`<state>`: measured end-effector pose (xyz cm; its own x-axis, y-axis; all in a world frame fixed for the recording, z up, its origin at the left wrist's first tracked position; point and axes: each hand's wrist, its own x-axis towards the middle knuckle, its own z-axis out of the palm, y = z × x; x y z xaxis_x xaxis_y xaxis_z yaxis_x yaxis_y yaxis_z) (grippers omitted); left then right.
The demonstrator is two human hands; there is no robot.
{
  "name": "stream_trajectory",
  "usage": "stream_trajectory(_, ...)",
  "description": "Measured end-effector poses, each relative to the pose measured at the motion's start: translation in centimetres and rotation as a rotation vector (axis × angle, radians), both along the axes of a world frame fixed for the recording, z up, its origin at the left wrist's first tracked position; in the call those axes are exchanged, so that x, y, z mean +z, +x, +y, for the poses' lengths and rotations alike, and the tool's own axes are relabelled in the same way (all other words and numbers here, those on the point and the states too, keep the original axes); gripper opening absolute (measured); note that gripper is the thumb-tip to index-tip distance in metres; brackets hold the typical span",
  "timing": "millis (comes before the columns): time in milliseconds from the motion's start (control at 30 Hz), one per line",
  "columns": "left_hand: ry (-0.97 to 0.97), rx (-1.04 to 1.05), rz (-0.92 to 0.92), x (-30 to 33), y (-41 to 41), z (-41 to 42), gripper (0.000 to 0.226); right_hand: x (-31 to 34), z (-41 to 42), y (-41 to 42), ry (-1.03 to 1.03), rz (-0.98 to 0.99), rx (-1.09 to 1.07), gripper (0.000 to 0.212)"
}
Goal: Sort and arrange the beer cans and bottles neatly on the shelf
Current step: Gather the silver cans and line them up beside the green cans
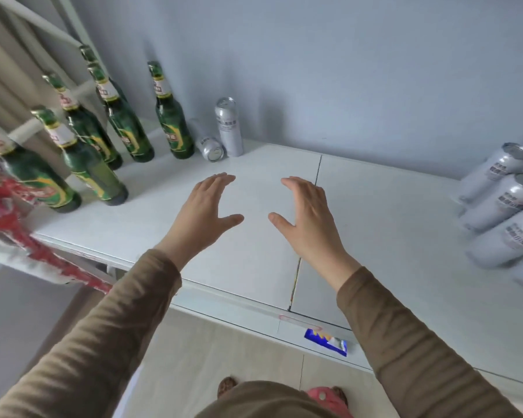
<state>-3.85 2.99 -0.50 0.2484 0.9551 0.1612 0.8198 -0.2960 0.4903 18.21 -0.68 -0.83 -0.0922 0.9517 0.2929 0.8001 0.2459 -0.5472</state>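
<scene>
white shelf [375, 212] under both empty, spread hands, left hand [201, 211], right hand [307, 215]; bottles [172, 116] left, cans [495, 206] right.

A white shelf [254, 257] with a dark seam running front to back. Green bottles [124, 128] stand upright in a cluster at its left end. Near the back edge one silver can [228, 128] stands, with another can [207, 144] on its side touching it. More cans [498, 203] crowd the right end
</scene>
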Motion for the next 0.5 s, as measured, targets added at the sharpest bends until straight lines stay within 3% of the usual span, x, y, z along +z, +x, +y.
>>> stream_trajectory(333, -0.051, -0.075, 0.133, -1.7, -7.8, 9.5, 0.084, -0.9, 8.5, -7.5, -0.137, 0.090, -0.017, 0.071)
stream_trajectory(500, -0.068, -0.092, 0.287, -2.4, -8.6, 16.8, 0.088, -2.1, 16.8, -9.1, -0.200, 0.279, -0.072, 0.082)
